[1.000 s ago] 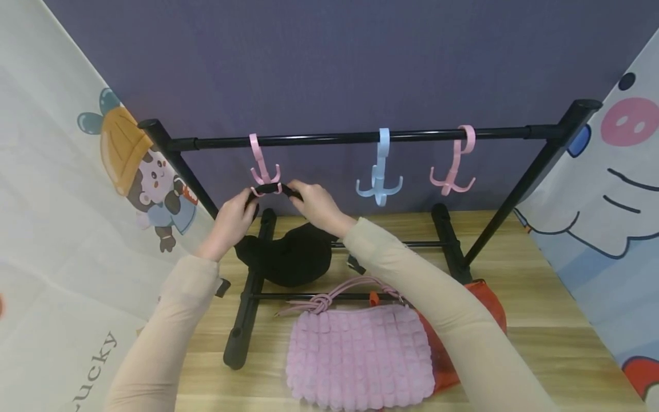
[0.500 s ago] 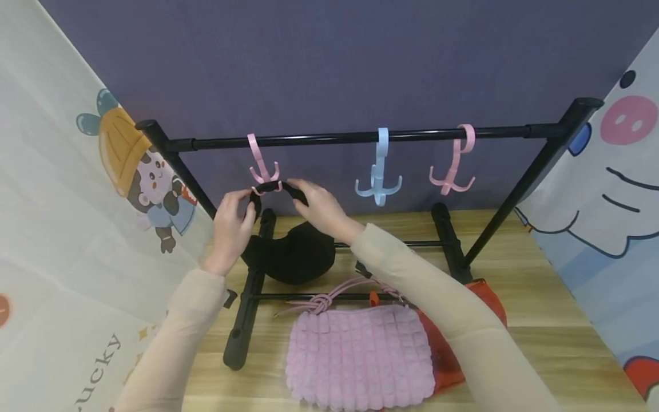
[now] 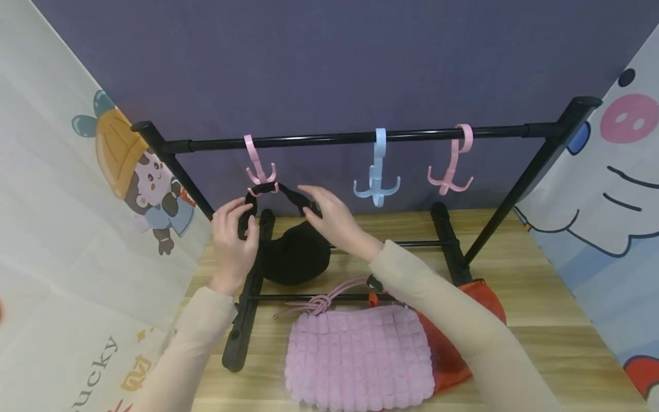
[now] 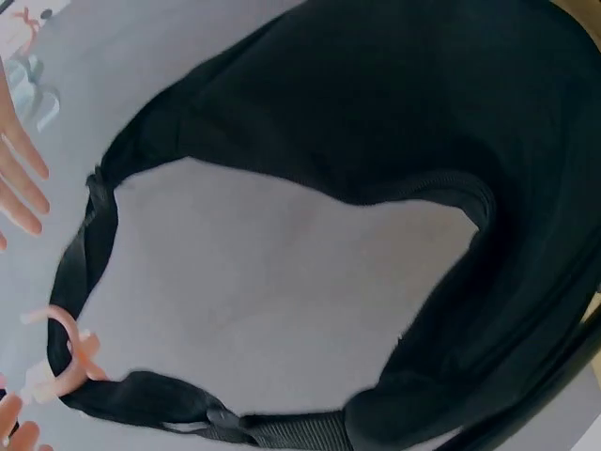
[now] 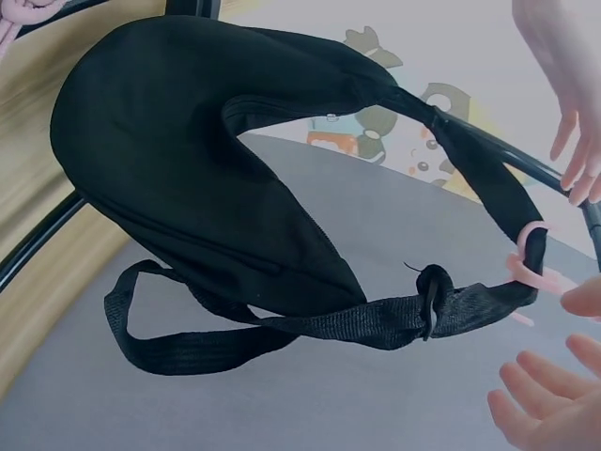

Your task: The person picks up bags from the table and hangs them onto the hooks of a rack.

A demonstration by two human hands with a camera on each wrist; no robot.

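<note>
A black bag hangs by its strap from the left pink hook. In both wrist views the strap loops over one prong and the bag's curved body hangs below. My left hand is just left of the strap, fingers loosely bent. On the other side, my right hand has its fingers spread near the strap. The right wrist view shows relaxed right-hand fingers apart from the strap, with the left hand at upper right.
The hook is on the top bar of a black rack. A blue hook and another pink hook hang farther right. A pink puffy bag lies in front, overlapping a red bag on the wood-look surface.
Both hands have let go of the strap and moved apart, the left down and left, the right to the right. The black bag stays hanging from the pink hook.
</note>
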